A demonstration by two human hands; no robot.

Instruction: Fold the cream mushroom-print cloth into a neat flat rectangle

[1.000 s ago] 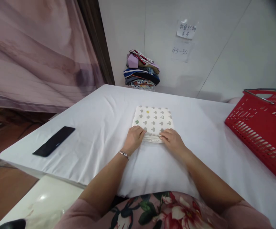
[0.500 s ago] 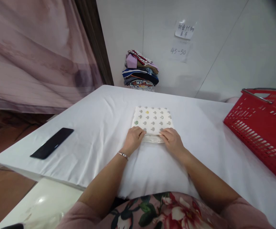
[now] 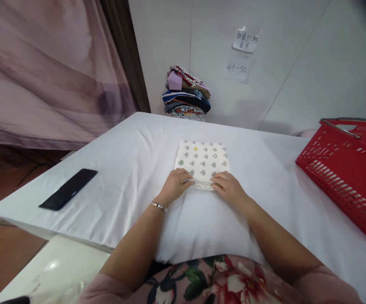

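Note:
A folded white cloth (image 3: pixel 203 159) with grey tree-like prints and a few coloured ones lies flat on the white-covered table (image 3: pixel 132 169). My left hand (image 3: pixel 178 182) pinches its near left corner between thumb and fingers. At the near right corner my right hand (image 3: pixel 227 185) grips the cloth in the same way. Several layers show along the near edge between both hands. A bracelet is on my left wrist.
On the left of the table lies a black flat object (image 3: pixel 69 189). A red basket (image 3: pixel 344 169) with a metal handle stands at the right. Folded clothes (image 3: pixel 187 93) are stacked beyond the far edge, against the wall. A pink curtain (image 3: pixel 50 76) hangs at the left.
Both hands have shifted slightly at the cloth's near edge. The upper layer's near edge now sits a little lower, over the layers beneath.

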